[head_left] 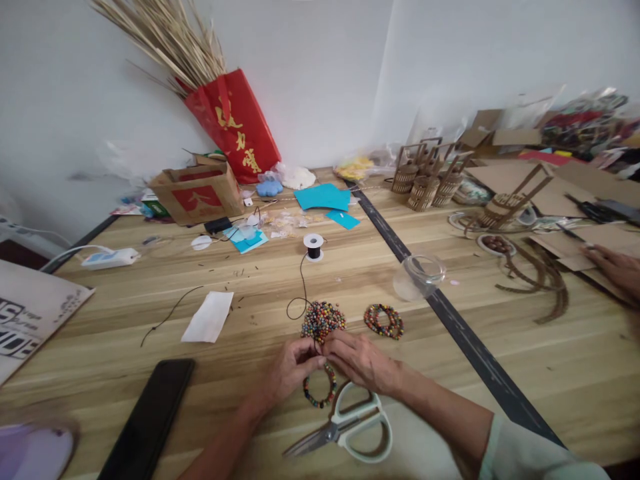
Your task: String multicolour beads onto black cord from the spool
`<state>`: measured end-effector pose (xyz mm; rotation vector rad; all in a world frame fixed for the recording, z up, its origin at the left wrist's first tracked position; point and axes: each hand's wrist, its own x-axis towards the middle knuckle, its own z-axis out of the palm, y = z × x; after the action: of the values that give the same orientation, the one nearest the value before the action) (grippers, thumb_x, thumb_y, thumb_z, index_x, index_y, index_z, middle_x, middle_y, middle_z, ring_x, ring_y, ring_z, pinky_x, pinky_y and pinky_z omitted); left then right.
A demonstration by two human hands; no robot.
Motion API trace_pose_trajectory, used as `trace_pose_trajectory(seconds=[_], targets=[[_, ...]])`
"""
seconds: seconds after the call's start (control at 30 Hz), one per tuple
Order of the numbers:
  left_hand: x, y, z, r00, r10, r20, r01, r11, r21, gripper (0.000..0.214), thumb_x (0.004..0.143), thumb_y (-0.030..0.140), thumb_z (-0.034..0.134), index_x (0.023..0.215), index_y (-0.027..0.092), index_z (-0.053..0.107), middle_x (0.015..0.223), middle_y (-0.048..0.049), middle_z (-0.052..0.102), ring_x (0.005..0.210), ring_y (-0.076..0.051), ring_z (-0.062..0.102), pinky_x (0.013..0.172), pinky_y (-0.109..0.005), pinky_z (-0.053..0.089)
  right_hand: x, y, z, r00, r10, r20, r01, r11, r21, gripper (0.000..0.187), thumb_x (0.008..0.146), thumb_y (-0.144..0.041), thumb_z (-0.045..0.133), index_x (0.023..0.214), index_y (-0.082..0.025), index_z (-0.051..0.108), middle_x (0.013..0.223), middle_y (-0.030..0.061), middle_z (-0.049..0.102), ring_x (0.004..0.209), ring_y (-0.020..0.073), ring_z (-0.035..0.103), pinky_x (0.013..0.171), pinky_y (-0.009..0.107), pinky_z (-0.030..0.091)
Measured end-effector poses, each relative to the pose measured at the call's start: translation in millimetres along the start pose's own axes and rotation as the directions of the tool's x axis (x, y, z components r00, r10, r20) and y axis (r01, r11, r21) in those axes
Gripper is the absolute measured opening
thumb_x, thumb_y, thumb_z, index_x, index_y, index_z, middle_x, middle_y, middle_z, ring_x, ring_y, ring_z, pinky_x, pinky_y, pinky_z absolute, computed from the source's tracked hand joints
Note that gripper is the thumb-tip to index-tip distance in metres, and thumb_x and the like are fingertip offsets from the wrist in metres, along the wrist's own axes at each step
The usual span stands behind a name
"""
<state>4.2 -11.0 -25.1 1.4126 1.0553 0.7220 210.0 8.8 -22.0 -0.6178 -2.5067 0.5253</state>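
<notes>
My left hand [293,369] and my right hand [361,361] meet at the table's near edge, both pinching the top of a loop of coloured beads [320,393] strung on black cord. Just beyond my fingers lies a pile of loose coloured beads [323,319]. The black cord [299,293] runs from there up to a small spool [313,245]. A finished bead bracelet [384,321] lies to the right of the pile. White-handled scissors [345,423] rest under my right wrist.
A black phone [150,420] lies at near left, a white paper scrap [209,317] beyond it. A clear plastic cup [420,275] lies tipped at centre right. Another person's hand [617,267] rests at far right among cardboard pieces. A red bag [233,127] and a box [197,193] stand at the back.
</notes>
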Motion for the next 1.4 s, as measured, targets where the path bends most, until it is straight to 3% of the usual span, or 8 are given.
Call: trace_pose_trajectory(seconds=[0.23,0.37,0.5,0.63,0.9,1.03,1.2,1.4], targets=[[0,5,-0.2,0.999,0.041,-0.006,-0.041,0.999,0.026,0.025,0.077,0.037,0.067,0.073,0.013,0.064,0.069,-0.0028,0.06,0.068,-0.016,0.053,0.065,-0.025,0.042,3,-9,-1,0.993,0.069,-0.095,-0.053,0.986,0.161,0.013,0.098,-0.016,0.04,0.092,-0.017,0.051,0.085,0.0054,0.058,0.075,0.0153,0.056,0.065,0.024,0.046],[-1,7,0.3,0.999,0.041,-0.031,-0.039,0.997,0.068,0.021,0.077,0.033,0.066,0.072,0.013,0.064,0.069,-0.0023,0.06,0.066,-0.015,0.053,0.063,-0.024,0.042,4,-14,1,0.968,0.191,-0.161,-0.131,0.938,0.32,0.01,0.093,-0.014,0.046,0.086,-0.018,0.052,0.076,0.0014,0.055,0.066,0.0126,0.052,0.059,0.021,0.041],[-1,8,1.5,0.998,0.023,-0.056,-0.018,0.997,0.077,0.018,0.076,0.03,0.064,0.072,0.013,0.062,0.068,-0.0015,0.058,0.064,-0.015,0.052,0.061,-0.024,0.041,4,-16,6,0.94,0.309,-0.142,-0.227,0.882,0.414,0.008,0.09,-0.014,0.05,0.083,-0.018,0.052,0.069,-0.0012,0.055,0.06,0.011,0.049,0.055,0.019,0.038],[0,3,3.6,0.997,-0.013,-0.081,0.017,0.999,0.044,0.017,0.075,0.03,0.064,0.072,0.014,0.061,0.066,-0.0006,0.057,0.063,-0.014,0.051,0.06,-0.024,0.04,3,-17,11,0.935,0.328,-0.134,-0.246,0.873,0.42,0.009,0.091,-0.013,0.048,0.085,-0.018,0.051,0.072,-0.0005,0.057,0.063,0.0114,0.052,0.059,0.02,0.04],[2,1,3.0,0.996,-0.051,-0.076,0.046,0.996,-0.073,0.023,0.073,0.035,0.069,0.069,0.014,0.059,0.061,0.0016,0.055,0.059,-0.012,0.049,0.056,-0.022,0.037,1,-17,14,0.96,0.213,-0.183,-0.162,0.953,0.256,0.01,0.095,-0.013,0.043,0.092,-0.02,0.048,0.08,0.0023,0.059,0.071,0.014,0.057,0.064,0.021,0.045],[4,4,-0.4,0.993,-0.1,-0.059,0.091,0.986,-0.14,0.029,0.067,0.039,0.075,0.067,0.013,0.061,0.06,0.0004,0.058,0.06,-0.013,0.052,0.059,-0.023,0.04,0,-16,13,0.985,0.115,-0.132,-0.105,0.991,0.08,0.013,0.099,-0.015,0.036,0.094,-0.019,0.047,0.086,0.0058,0.06,0.077,0.0164,0.058,0.067,0.024,0.047],[4,11,-0.9,0.989,-0.141,-0.042,0.128,0.965,-0.231,0.031,0.066,0.04,0.078,0.067,0.013,0.065,0.062,-0.0011,0.063,0.061,-0.013,0.055,0.061,-0.024,0.042,-3,-14,13,0.995,0.005,-0.102,-0.015,0.994,-0.104,0.016,0.1,-0.013,0.034,0.097,-0.016,0.049,0.088,0.0074,0.061,0.079,0.0174,0.058,0.066,0.025,0.048],[2,13,-0.5,0.989,-0.138,-0.056,0.116,0.949,-0.294,0.033,0.063,0.042,0.079,0.067,0.012,0.066,0.062,-0.0003,0.062,0.061,-0.013,0.052,0.061,-0.023,0.039,-2,-15,2,0.994,-0.103,-0.037,0.095,0.977,-0.192,0.018,0.101,-0.014,0.036,0.108,-0.012,0.052,0.096,0.0124,0.063,0.087,0.0201,0.061,0.07,0.028,0.051]])
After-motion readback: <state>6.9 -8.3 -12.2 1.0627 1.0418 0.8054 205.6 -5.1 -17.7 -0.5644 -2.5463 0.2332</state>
